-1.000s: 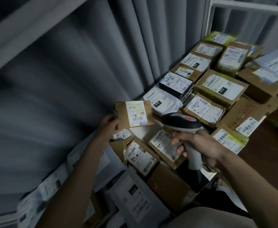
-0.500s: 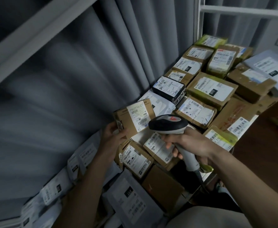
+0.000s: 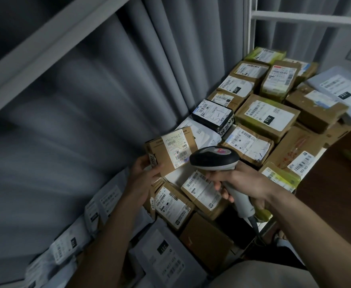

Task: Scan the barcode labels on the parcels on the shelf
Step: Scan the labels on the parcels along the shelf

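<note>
My left hand (image 3: 144,173) grips the lower left corner of a small brown cardboard parcel (image 3: 171,150), tilted above the pile with its white barcode label facing up. My right hand (image 3: 239,181) is curled round the grey handle of a black and grey barcode scanner (image 3: 214,157). The scanner's head sits just right of the parcel's label, almost touching the box. Several more labelled parcels (image 3: 266,115) lie flat on the shelf beyond and below.
A grey curtain (image 3: 108,100) hangs behind the shelf. White shelf uprights and a crossbar (image 3: 305,18) stand at the top right. Grey mailer bags (image 3: 166,256) lie at the near left. A dark brown surface (image 3: 332,196) lies right of the shelf edge.
The parcel in my left hand has tilted and dropped lower, closer to the pile. The scanner head has moved left, up against the parcel's label.
</note>
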